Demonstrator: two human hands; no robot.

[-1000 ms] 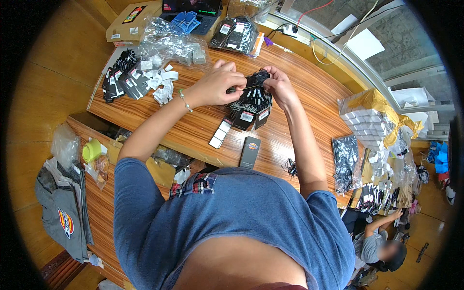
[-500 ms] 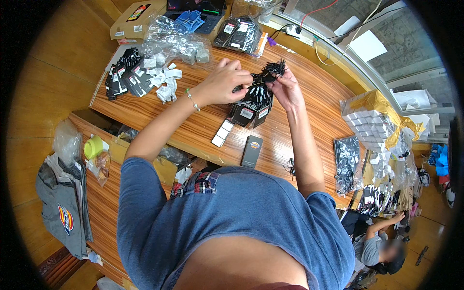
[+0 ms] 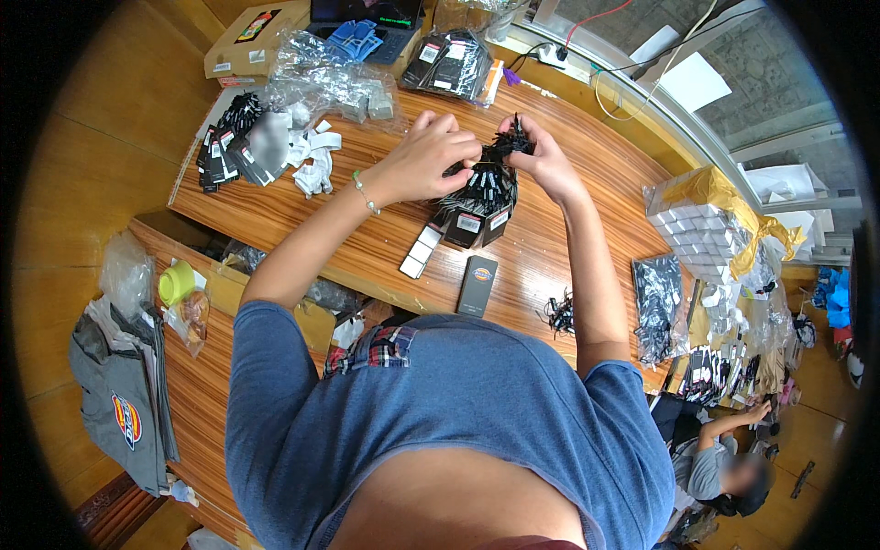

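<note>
A bundle of black hang tags [image 3: 469,227] with pale barcode labels stands on the striped wooden table, its black strings [image 3: 513,142] gathered into a tuft on top. My right hand [image 3: 550,170] is closed round that tuft. Beside the bundle's upper left side is my left hand [image 3: 426,160], fingers curled in a pinch; what lies between its fingertips is too small to make out. Nearer to me lie a strip of white labels [image 3: 422,251] and a single dark hang tag [image 3: 477,286]. Loose black strings [image 3: 559,313] rest by my right forearm.
At the left are more black tags [image 3: 220,156], white bands [image 3: 316,160] and clear plastic bags [image 3: 316,69]. A laptop [image 3: 394,46] and bagged tags [image 3: 449,64] stand at the back. Stacked white packs [image 3: 692,225] sit at the right. Another person [image 3: 715,458] is lower right.
My right hand has turned and closed further round the string tuft, shifting slightly left. My left hand stays nearly in place. More of the loose strings by my right forearm show.
</note>
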